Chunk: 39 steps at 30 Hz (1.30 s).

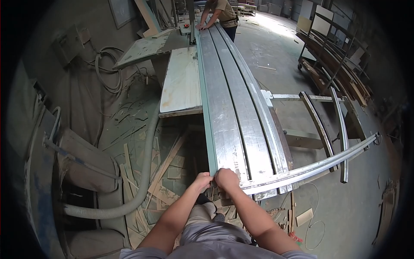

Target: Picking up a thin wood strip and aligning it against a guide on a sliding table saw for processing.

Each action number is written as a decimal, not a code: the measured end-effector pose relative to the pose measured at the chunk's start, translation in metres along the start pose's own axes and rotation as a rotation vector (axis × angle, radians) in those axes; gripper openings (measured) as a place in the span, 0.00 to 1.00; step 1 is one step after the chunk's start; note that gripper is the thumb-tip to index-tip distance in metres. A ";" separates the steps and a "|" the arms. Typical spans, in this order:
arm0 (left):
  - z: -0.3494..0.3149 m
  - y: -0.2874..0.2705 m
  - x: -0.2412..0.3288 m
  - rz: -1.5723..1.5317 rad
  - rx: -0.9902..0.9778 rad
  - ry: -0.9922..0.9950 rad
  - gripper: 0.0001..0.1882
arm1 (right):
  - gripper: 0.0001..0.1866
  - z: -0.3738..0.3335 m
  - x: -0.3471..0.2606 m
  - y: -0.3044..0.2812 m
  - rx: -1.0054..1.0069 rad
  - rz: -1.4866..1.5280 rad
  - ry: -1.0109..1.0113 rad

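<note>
A long, narrow green strip (208,142) lies along the left edge of a grooved metal sliding saw table (224,116). At its near end, my left hand (202,182) is closed on the strip from the left side, thumb toward the end. My right hand (227,178) is curled in a fist over the same end, resting at the table's near corner; its fingertips are hidden. The two hands nearly touch. Just right of my right hand, a metal fence (310,167) crosses the table. At the far end another person (225,13) leans in with both hands on the table.
Left of the strip stands a pale fixed table (183,82). A ribbed hose (148,166) curves down to the lower left, among wood offcuts (170,155) on the floor. An outrigger frame (319,125) extends right. Farther back stands a wheeled rack (327,64) of boards.
</note>
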State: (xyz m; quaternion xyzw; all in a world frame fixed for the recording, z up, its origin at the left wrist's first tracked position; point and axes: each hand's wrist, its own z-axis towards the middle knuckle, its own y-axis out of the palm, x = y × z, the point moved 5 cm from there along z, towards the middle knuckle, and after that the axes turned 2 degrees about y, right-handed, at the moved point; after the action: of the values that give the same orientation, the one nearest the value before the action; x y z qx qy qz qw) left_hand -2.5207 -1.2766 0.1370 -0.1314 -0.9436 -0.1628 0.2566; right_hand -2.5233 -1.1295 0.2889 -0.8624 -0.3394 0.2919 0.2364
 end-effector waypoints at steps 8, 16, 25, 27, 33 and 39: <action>-0.025 0.017 0.022 -0.091 -0.005 0.010 0.06 | 0.17 -0.002 -0.001 -0.004 -0.009 -0.006 -0.024; -0.009 0.007 0.003 -0.060 0.027 -0.016 0.07 | 0.18 -0.003 -0.003 -0.007 -0.029 -0.009 -0.010; -0.011 0.021 0.009 0.163 0.071 -0.103 0.06 | 0.18 0.009 0.012 -0.003 0.006 -0.014 -0.001; 0.000 0.010 0.001 -0.003 0.048 0.002 0.05 | 0.18 0.010 0.001 -0.006 0.020 -0.024 -0.022; -0.026 0.034 0.035 0.010 0.100 -0.002 0.04 | 0.19 0.016 0.007 -0.006 0.023 -0.020 -0.003; -0.016 0.030 0.045 0.042 0.060 -0.040 0.04 | 0.17 0.023 0.001 -0.013 -0.006 -0.043 -0.002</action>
State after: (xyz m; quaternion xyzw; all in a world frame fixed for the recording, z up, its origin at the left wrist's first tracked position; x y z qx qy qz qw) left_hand -2.5409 -1.2474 0.1809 -0.1468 -0.9500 -0.1262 0.2451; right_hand -2.5437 -1.1153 0.2796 -0.8554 -0.3589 0.2865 0.2396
